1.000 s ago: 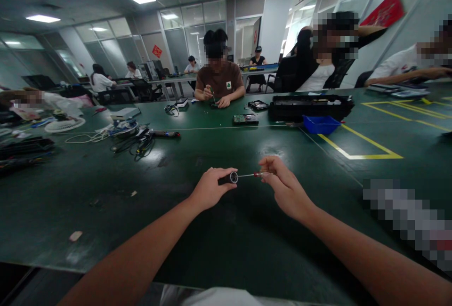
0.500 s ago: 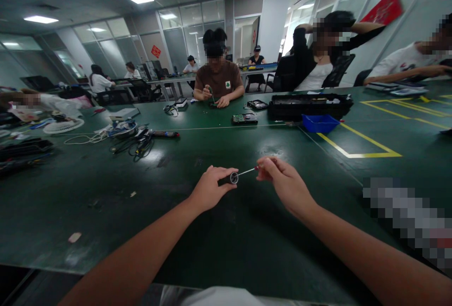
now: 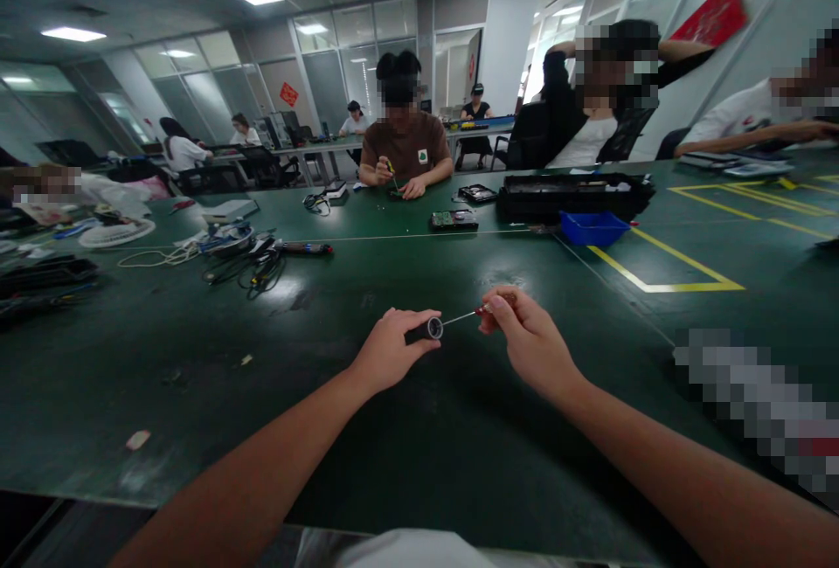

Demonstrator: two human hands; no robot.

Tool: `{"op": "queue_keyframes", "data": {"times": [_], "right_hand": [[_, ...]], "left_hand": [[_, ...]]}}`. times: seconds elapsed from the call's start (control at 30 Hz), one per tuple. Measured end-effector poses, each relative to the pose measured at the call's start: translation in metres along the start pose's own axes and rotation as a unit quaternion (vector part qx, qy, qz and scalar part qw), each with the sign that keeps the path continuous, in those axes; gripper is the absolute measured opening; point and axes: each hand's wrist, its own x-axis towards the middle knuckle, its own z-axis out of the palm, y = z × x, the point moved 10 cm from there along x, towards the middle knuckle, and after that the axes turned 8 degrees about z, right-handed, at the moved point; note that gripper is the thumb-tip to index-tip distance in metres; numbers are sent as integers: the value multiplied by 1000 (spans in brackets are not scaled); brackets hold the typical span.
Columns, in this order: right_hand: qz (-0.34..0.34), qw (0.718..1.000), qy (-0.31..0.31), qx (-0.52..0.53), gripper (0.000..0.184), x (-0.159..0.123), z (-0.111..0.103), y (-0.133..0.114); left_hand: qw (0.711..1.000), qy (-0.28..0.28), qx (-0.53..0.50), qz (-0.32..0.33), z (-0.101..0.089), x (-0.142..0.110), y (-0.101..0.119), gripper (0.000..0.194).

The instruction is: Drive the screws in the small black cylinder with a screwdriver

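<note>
Since a second ago, the screwdriver [image 3: 461,317] has swung from nearly level to a slant, and the right hand [image 3: 528,336] has curled closer around its red handle. That hand reaches in from the near right, thumb laid over the handle and fingers bent beneath. The left hand [image 3: 386,349], in from the near left, grips a short dark cylinder [image 3: 433,329] between thumb and fingers, its pale, ring-shaped end facing right. The thin metal shaft meets that open end; whether the tip goes inside is hard to tell. Both are held over the scuffed, dark green table [image 3: 426,463]. At far right sits a glossy blue plastic tray [image 3: 593,230]; thin cables [image 3: 253,269] lie tangled at far left.
</note>
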Motion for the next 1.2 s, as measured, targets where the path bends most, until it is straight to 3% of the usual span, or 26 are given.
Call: {"op": "queue_keyframes", "data": {"times": [0.5, 1.2], "right_hand": [[-35, 992, -23, -115, 24, -8, 9, -10], [-24, 998, -23, -45, 26, -6, 6, -1]], "left_hand": [[1000, 25, -13, 7, -2, 0, -6, 42], [1000, 22, -9, 2, -1, 0, -7, 43]]}}
